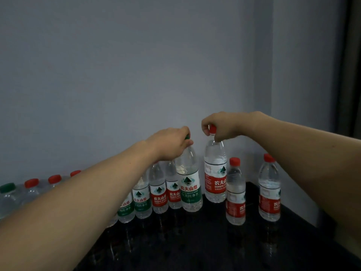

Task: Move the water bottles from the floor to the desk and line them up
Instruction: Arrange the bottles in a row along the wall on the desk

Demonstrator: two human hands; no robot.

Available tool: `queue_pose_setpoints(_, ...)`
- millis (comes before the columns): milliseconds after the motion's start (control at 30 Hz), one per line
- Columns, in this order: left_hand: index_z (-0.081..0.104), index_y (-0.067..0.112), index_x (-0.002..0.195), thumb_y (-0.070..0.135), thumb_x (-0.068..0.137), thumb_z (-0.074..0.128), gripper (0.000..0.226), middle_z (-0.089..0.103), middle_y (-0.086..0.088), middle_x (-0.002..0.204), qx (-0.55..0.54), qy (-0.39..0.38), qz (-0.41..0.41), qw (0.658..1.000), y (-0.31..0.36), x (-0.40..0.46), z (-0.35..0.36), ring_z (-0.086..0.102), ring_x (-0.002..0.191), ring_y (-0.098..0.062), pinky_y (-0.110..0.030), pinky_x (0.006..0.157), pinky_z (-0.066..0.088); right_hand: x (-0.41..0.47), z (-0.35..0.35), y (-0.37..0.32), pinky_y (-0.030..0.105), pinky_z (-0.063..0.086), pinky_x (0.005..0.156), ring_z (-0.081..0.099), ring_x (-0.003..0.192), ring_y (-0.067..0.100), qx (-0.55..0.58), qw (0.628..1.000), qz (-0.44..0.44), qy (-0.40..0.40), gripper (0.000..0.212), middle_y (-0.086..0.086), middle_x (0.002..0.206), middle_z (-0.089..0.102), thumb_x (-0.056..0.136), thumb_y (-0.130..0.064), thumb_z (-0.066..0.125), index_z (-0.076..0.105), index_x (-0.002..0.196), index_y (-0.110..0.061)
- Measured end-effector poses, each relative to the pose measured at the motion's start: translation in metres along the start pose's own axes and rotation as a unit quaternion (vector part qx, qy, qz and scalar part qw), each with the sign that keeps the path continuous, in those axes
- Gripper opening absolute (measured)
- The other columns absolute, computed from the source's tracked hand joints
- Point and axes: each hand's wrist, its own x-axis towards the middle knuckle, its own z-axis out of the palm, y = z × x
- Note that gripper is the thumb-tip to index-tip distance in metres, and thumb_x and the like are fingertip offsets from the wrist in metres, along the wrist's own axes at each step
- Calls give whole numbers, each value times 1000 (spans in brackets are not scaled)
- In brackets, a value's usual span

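Note:
Several water bottles stand in a row along the wall on the dark desk [195, 241]. My left hand [170, 142] grips the green cap and neck of a tall green-label bottle [189, 184] whose base is on the desk. My right hand [220, 125] pinches the red cap of a tall red-label bottle [214, 173] just right of it, near the wall; whether its base touches the desk is unclear. Two smaller red-label bottles [235, 192] [269, 188] stand apart to the right. My left forearm hides part of the row on the left.
The grey wall [136, 75] runs close behind the bottles and meets a side wall at the right corner. The desk's right edge [304, 218] slants toward me. A dark curtain [351, 65] hangs at the far right. Bare desk surface lies in front of the row.

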Motion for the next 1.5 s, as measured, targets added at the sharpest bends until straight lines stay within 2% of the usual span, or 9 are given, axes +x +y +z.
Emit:
queue_pose_setpoints(100, 48, 16, 113, 42, 102, 39, 30, 65, -7, 100, 26, 11, -8, 1000, -10, 24, 18, 56, 86, -25, -38, 73, 43, 28, 15, 11, 26, 38, 58, 48, 73, 6, 16, 1000, 15, 17, 26, -12, 85, 53, 74, -8, 66, 54, 79, -30)
queue_pose_setpoints(267, 49, 16, 115, 43, 101, 39, 32, 65, -9, 107, 57, 28, -3, 998, -23, 58, 58, 55, 93, -29, -37, 76, 38, 64, 46, 33, 31, 45, 70, 55, 87, 18, 30, 997, 52, 41, 26, -7, 93, 54, 75, -8, 64, 52, 77, -31)
queue_pose_setpoints(500, 49, 17, 113, 47, 100, 38, 35, 65, -10, 107, 79, 42, -28, 996, -42, 88, 111, 54, 99, -31, -39, 79, 29, 86, 89, 54, 26, 39, 64, 53, 88, 19, 38, 994, 83, 64, 26, -3, 97, 52, 78, -4, 61, 54, 84, -28)
queue_pose_setpoints(733, 48, 14, 112, 47, 101, 35, 37, 66, -13, 108, 124, 39, -36, 991, -48, 100, 156, 49, 103, -31, -43, 86, 32, 93, 128, 64, 24, 37, 58, 53, 87, 20, 40, 993, 108, 34, 25, -1, 99, 49, 80, -5, 62, 54, 89, -26)
queue_pose_setpoints(833, 47, 14, 112, 48, 100, 36, 38, 65, -14, 109, 127, 38, -53, 990, -50, 101, 169, 49, 104, -32, -42, 83, 30, 97, 135, 66, 27, 39, 64, 53, 90, 21, 38, 993, 108, 31, 25, -1, 100, 50, 80, -4, 63, 54, 89, -26)
queue_pose_setpoints(1000, 43, 12, 111, 51, 98, 40, 41, 65, -16, 107, 130, 94, -74, 984, -50, 100, 178, 53, 103, -32, -42, 84, 32, 104, 147, 63, 27, 40, 68, 55, 92, 22, 30, 994, 107, 22, 25, 1, 100, 52, 78, -6, 63, 53, 86, -27)
queue_pose_setpoints(1233, 39, 17, 104, 35, 99, 34, 19, 61, -10, 113, 148, 135, -53, 978, -51, 90, 188, 47, 102, -29, -43, 85, 28, 114, 161, 58, 28, 42, 68, 57, 90, 22, 23, 994, 111, 8, 25, 1, 99, 52, 79, -6, 63, 52, 84, -28)
queue_pose_setpoints(1367, 30, 19, 94, 32, 95, 34, 14, 58, -9, 108, 116, 131, -51, 983, -53, 86, 186, 41, 94, -26, -44, 85, 26, 120, 160, 53, 27, 42, 68, 55, 90, 21, 15, 994, 107, 5, 25, -1, 97, 52, 78, -6, 65, 52, 84, -27)
queue_pose_setpoints(1500, 30, 20, 93, 27, 92, 34, 9, 56, -8, 104, 97, 117, -52, 987, -54, 85, 183, 31, 86, -23, -44, 84, 24, 124, 161, 48, 29, 44, 71, 56, 93, 22, 8, 993, 115, 7, 24, 1, 100, 52, 79, -6, 62, 52, 88, -26)
